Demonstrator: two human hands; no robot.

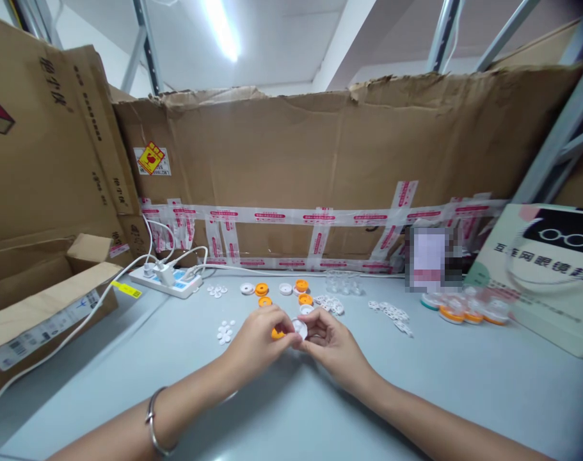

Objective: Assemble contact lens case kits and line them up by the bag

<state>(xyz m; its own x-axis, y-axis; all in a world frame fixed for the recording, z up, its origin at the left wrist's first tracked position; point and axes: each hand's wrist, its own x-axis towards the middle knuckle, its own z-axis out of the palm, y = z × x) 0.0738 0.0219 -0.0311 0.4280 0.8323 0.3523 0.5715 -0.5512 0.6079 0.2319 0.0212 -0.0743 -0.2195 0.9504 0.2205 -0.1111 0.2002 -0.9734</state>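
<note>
Between my two hands, above the grey table (281, 422), is a small round white part (299, 329). My left hand (262, 336) has its fingers closed at the left side of this part, and my right hand (332, 346) pinches it from the right. An orange round part (278, 333) shows just behind my left fingers. Beyond my hands lie orange rings (261, 289) and white rings (285, 289). Small white discs (225, 332) sit to the left of my left hand. A pile of small white pieces (329, 305) lies behind my right hand.
A power strip (166, 280) with white cables and an open cardboard box (46, 307) stand at the left. More white pieces (391, 314), clear parts (343, 283) and assembled round items (468, 307) lie to the right, near a printed board (535, 282). Cardboard (281, 160) walls the back.
</note>
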